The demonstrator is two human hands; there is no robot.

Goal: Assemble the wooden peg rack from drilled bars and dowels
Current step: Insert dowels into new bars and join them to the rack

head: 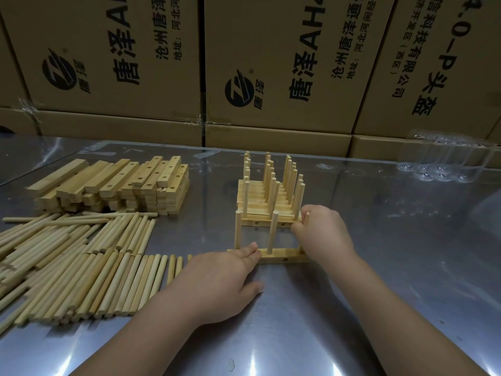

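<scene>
The left grip (pixel 217 280) presses straight-fingered on the drilled bar (pixel 279 255) while the right grip (pixel 322 234) pinches an upright dowel (pixel 301 249).

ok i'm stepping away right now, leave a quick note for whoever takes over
Left grip: flat, fingers pressing the bar down on the table.
Right grip: holds the third dowel at the bar's right end.
Done: two dowels upright in this bar; finished racks stacked behind it.
Left: make sure the third dowel is seated, then carry on from the spare bars and loose dowels on the left.
</scene>
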